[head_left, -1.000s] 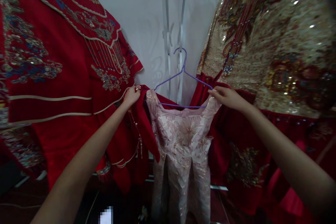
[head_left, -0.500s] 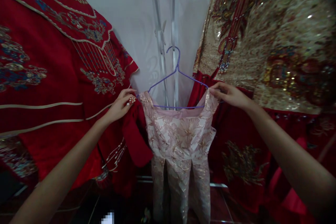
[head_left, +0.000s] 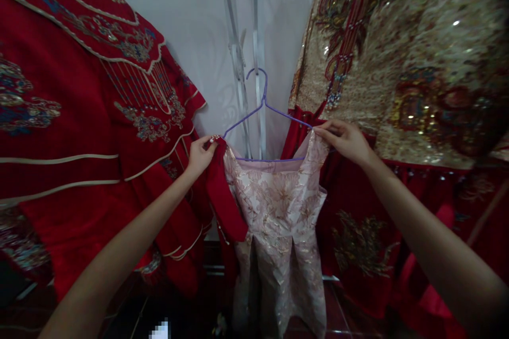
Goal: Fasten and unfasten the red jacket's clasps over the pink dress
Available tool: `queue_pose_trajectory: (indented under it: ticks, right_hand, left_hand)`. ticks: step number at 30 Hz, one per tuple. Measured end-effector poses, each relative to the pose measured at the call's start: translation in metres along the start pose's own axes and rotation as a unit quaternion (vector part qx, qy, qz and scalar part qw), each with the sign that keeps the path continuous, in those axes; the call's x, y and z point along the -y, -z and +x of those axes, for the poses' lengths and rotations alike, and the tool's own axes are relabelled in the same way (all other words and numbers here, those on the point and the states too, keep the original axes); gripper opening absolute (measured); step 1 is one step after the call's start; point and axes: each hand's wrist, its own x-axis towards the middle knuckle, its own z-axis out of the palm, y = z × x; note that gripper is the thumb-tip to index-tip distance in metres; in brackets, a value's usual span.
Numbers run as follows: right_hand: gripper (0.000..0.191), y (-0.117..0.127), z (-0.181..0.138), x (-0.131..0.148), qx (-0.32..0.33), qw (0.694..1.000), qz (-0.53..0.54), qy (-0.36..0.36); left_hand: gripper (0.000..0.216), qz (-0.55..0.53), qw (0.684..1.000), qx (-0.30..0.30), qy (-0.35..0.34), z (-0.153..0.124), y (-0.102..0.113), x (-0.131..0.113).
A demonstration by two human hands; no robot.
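Note:
A sleeveless pale pink dress (head_left: 278, 201) with a floral pattern hangs on a purple wire hanger (head_left: 263, 101). My right hand (head_left: 345, 140) pinches the dress's right shoulder strap by the hanger's end. At the hanger's other end, my left hand (head_left: 203, 154) is closed on a plain red cloth strip (head_left: 226, 196). This strip drapes down over the left edge of the dress and partly hides the strap there. The dress's lower part falls into shadow.
Red embroidered garments (head_left: 91, 106) with beaded fringe hang on the left. On the right hangs a gold sequined jacket (head_left: 366, 85) above dark red cloth (head_left: 358, 212). Behind the hanger, metal uprights (head_left: 258, 37) stand against a pale wall (head_left: 186, 10).
My left hand has moved right and slightly up, bringing the red strip over the dress's left strap. My right hand stays at the other strap. The view has shifted slightly.

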Motion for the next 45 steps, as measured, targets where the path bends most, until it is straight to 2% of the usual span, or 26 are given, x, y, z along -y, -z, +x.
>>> queue_pose_trajectory:
  ticks: [3,7,10,12,14,17,19,21,24,26,28,30,34,37,39,41,45]
  right_hand:
    - [0.028,0.000,0.000,0.005,-0.023,0.997,0.058,-0.036]
    - [0.025,0.006,0.000,0.001,-0.078,0.978,0.173,-0.090]
    - [0.022,0.011,-0.011,-0.015,-0.162,0.971,0.151,-0.086]
    - [0.020,0.014,-0.028,-0.026,-0.224,0.965,0.113,-0.082]
    - [0.019,0.016,-0.050,-0.034,-0.260,0.953,0.106,-0.117]
    - [0.017,0.019,-0.084,-0.029,-0.221,0.943,0.121,-0.217]
    - [0.018,0.022,-0.102,-0.013,-0.183,0.949,0.115,-0.228]
    - [0.021,0.024,-0.114,0.008,-0.157,0.962,0.081,-0.208]
    - [0.023,0.024,-0.121,0.041,-0.129,0.976,0.042,-0.171]
    - [0.021,0.020,-0.122,0.058,-0.113,0.981,0.040,-0.150]
    - [0.019,0.015,-0.121,0.072,-0.105,0.984,0.041,-0.135]
    - [0.017,0.011,-0.120,0.083,-0.107,0.987,0.030,-0.118]
    - [0.018,0.007,-0.115,0.098,-0.094,0.993,-0.013,-0.069]
    - [0.017,0.009,-0.112,0.101,-0.091,0.994,-0.031,-0.056]
    - [0.018,0.013,-0.113,0.100,-0.098,0.993,-0.029,-0.063]
    - [0.019,0.016,-0.115,0.096,-0.103,0.992,-0.033,-0.071]
    - [0.021,0.026,-0.118,0.085,-0.170,0.971,-0.152,-0.065]
  left_hand:
    - [0.024,-0.137,0.984,-0.056,0.094,0.000,-0.004,-0.001]
    - [0.026,-0.274,0.931,-0.118,0.209,0.004,0.004,-0.002]
    - [0.018,-0.317,0.888,-0.147,0.299,0.000,0.010,0.003]
    - [0.018,-0.307,0.884,-0.158,0.316,-0.009,0.014,0.009]
    - [0.023,-0.273,0.901,-0.157,0.300,-0.022,0.020,0.018]
    - [0.034,-0.189,0.938,-0.108,0.270,-0.045,0.033,0.027]
    - [0.039,-0.125,0.961,-0.062,0.240,-0.061,0.044,0.024]
    - [0.037,-0.065,0.979,0.002,0.196,-0.078,0.052,0.010]
    - [0.022,-0.019,0.981,0.152,0.120,-0.098,0.054,-0.036]
    - [0.017,-0.021,0.970,0.230,0.071,-0.107,0.042,-0.072]
    - [0.017,-0.020,0.968,0.249,0.025,-0.110,0.020,-0.102]
    - [0.019,-0.029,0.969,0.243,-0.039,-0.105,-0.012,-0.118]
    - [0.017,0.039,0.941,0.258,-0.217,-0.079,-0.082,-0.113]
    - [0.016,0.128,0.925,0.246,-0.260,-0.060,-0.119,-0.098]
    - [0.017,0.183,0.921,0.244,-0.240,-0.053,-0.130,-0.090]
    - [0.015,0.214,0.921,0.256,-0.199,-0.051,-0.131,-0.084]
    - [0.014,0.149,0.915,0.335,-0.168,-0.057,-0.110,-0.079]
